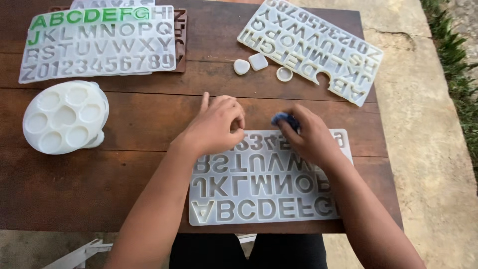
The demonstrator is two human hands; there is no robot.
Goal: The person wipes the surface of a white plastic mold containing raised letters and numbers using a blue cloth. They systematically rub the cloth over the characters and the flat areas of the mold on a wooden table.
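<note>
Outdoors, a dark wooden counter (124, 129) stood on pale concrete with grass at the right edge. From the head view, a translucent silicone alphabet mould (259, 192) lay nearest the person, its long axis running left to right, directly under both hands. The left hand (216, 124) was curled, fingertips pinched at the mould's far edge. The right hand (311, 137) was closed around a small blue object (283, 118), just beyond that same edge. Farther off lay a green-filled letter mould (97, 42), a round disc mould (64, 117) and another alphabet mould (311, 47).
</note>
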